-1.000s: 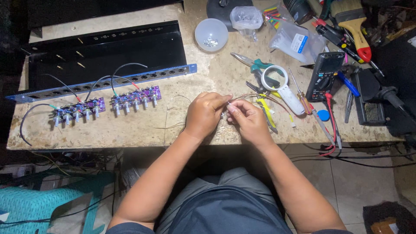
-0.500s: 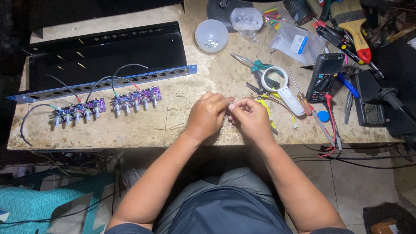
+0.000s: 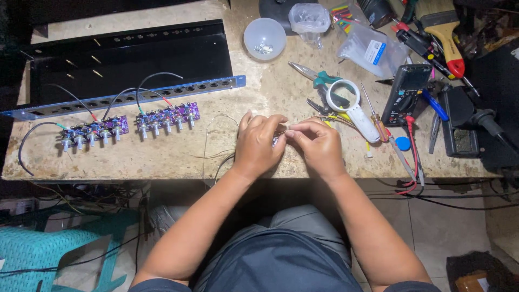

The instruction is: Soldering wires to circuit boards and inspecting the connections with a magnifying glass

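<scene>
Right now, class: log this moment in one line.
left hand | right hand | both pinch thin wires | over stone bench

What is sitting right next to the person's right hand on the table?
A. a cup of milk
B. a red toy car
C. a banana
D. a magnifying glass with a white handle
D. A magnifying glass with a round lens and a white handle lies on the table just beyond the right hand; no toy car, banana or cup of milk is there.
</scene>
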